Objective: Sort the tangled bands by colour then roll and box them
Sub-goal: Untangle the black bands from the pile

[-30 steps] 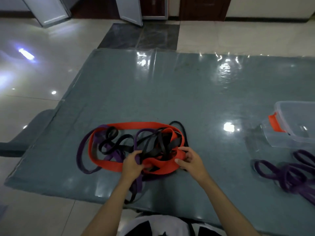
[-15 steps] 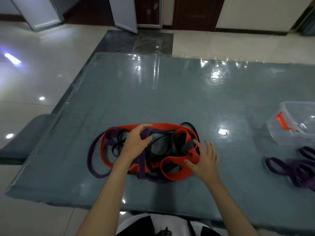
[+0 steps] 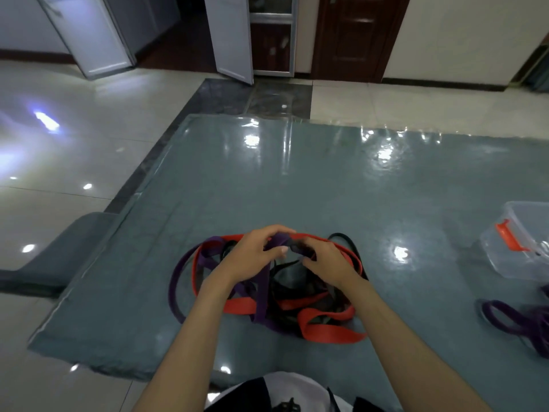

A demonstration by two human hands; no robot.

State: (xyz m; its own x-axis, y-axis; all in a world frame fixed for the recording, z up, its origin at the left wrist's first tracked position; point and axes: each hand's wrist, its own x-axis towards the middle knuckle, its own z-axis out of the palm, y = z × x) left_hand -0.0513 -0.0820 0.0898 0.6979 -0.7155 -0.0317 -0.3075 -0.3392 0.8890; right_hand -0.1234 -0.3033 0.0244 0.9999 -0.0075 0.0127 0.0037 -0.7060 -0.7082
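Tangle (image 3: 300,298): red, purple, black bands intertwined near mat's (image 3: 326,185) front edge.
Left hand (image 3: 252,257): pinched a purple band (image 3: 263,288).
Right hand (image 3: 326,260): gripped a black band (image 3: 300,248).
Room: bare mat beyond.

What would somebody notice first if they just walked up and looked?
Probably the messy tangle of red, purple and black bands in the middle of the grey mat. The left hand grips a purple band and the right hand pinches a black one. At the right sit a clear box and loose purple bands.
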